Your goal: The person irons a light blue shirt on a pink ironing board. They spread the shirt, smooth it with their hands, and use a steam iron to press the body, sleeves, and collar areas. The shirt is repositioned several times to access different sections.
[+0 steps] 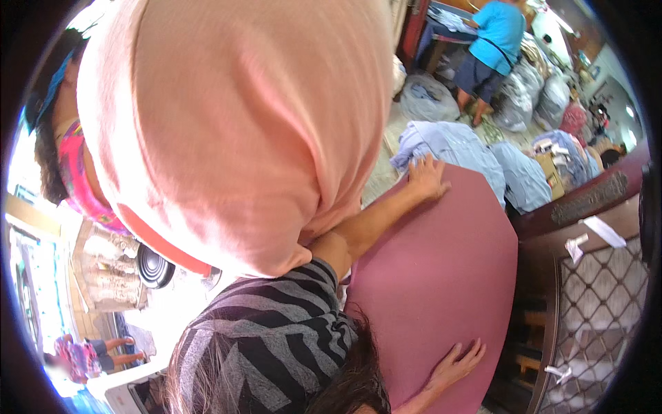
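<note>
A mauve panel with angled corners (441,269) spreads before me at the right, its surface smooth. My left hand (427,178) rests on its far edge with fingers spread, close beside a heap of light blue garments (458,148). Lower down, my right hand (456,366) lies on the same panel near its right side, fingers stretched out and apart. Neither hand grips anything. A large peach cloth (234,124) fills the upper left very close, hiding what lies behind it and overlapping part of my left arm.
Beyond the garments a person in a blue shirt (498,34) stands at a table among stuffed clear bags (514,100). At the right is a dark door with a diamond lattice (593,310). A person in a bright patterned top (77,172) is at the left, another (79,359) farther off.
</note>
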